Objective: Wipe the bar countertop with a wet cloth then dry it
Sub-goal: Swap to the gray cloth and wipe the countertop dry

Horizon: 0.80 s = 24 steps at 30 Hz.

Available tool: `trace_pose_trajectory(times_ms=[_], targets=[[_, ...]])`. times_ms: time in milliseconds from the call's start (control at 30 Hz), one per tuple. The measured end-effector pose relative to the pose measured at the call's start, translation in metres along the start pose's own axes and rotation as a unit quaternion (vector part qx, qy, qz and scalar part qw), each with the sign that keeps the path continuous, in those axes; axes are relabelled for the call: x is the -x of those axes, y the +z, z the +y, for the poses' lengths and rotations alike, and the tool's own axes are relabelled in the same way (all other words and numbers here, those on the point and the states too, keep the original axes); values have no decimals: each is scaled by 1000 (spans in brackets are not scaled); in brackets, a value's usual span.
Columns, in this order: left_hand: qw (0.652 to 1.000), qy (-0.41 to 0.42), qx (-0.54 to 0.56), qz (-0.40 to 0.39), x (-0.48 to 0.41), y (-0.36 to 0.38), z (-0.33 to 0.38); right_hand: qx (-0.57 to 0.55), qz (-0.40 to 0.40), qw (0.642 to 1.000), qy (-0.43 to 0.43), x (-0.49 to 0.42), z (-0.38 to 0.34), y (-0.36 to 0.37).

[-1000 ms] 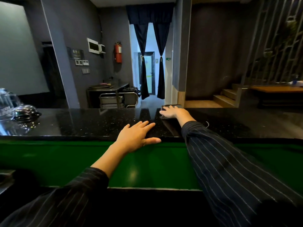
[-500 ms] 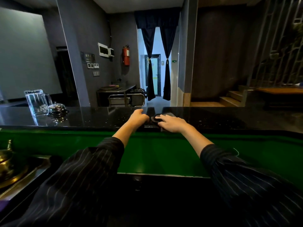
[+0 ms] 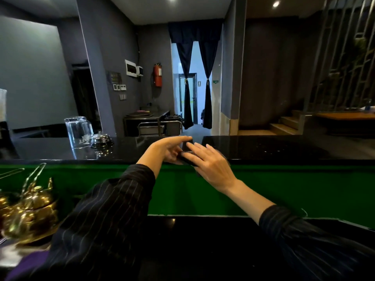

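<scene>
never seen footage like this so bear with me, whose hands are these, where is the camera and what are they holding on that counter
There is no machine: one camera worn on a person's head looks forward and down, so the single picture shows their own arms in dark pinstriped sleeves. The left hand curls its fingers over a small dark cloth at the near edge of the black speckled stone bar countertop; the right hand lays straight fingers against it. To the left on the counter stand an upturned clear glass jug and a shiny silver domed bell. Lower left, below the counter, are brass-coloured kettles.
</scene>
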<state>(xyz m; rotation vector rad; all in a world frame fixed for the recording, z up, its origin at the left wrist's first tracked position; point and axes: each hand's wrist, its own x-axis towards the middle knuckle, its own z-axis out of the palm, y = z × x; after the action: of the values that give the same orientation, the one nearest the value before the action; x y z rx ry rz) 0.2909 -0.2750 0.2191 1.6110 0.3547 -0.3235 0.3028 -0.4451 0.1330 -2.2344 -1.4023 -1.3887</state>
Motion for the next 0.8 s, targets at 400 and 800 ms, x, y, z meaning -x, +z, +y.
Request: trace_pose_trajectory(times_ms=[400, 800], targets=[[991, 107, 70, 45, 62, -165, -21, -216, -75, 965, 129, -106, -100, 49], [958, 263, 87, 78, 71, -279, -38, -556, -215, 727, 341, -197, -142, 117]])
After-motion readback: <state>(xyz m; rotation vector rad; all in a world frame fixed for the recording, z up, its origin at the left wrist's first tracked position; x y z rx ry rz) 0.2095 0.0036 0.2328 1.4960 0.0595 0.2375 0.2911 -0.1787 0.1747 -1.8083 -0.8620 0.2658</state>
